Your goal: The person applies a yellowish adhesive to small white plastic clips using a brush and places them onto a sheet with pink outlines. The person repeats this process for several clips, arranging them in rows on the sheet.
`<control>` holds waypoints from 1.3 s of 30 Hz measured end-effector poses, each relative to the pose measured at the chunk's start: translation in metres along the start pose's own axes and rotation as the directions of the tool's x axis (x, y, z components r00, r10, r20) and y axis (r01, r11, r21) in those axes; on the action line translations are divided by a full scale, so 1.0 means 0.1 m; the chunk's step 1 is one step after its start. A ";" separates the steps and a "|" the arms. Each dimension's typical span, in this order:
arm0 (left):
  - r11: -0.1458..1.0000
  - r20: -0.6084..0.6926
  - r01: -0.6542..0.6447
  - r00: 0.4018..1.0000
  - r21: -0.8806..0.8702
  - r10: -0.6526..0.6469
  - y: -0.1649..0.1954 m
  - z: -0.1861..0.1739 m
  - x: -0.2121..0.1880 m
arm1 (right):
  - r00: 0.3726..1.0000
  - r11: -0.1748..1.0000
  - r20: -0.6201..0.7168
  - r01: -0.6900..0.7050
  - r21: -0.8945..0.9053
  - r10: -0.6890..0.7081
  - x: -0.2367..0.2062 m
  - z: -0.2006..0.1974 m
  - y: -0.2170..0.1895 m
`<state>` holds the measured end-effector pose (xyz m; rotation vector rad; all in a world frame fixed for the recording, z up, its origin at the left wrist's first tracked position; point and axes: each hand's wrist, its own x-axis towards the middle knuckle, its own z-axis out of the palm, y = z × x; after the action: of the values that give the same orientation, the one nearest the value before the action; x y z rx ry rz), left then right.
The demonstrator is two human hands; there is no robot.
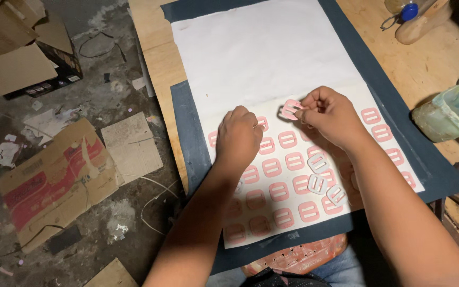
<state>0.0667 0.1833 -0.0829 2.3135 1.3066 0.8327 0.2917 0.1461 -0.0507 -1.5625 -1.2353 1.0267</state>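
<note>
Below both hands, pink buckles (pixel 283 177) fill rows; right hand (pixel 329 112) pinches one (pixel 290 109), left hand (pixel 238 135) clenched; sheet (pixel 261 53) above bare.

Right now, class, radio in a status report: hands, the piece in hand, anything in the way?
Right hand pinching pink buckle. Left hand fisted on white sheet, contents hidden. Loose pale buckles lie on the rows.

- Single head-worn view, looking steeply down and forward, close above the white paper sheet (pixel 264 53).
- The wooden board (pixel 158 64) under the sheet fills the right; littered floor lies left.
</note>
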 end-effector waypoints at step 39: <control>0.989 0.160 0.063 0.986 -0.137 -0.041 -0.04 -0.01 0.00 | 0.960 0.956 0.018 -0.276 -0.098 0.279 0.22 0.20 -0.05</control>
<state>0.0634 0.1853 -0.0838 2.1767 1.1957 0.6884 0.2752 0.1709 -0.0537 -1.8382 -1.1190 1.1883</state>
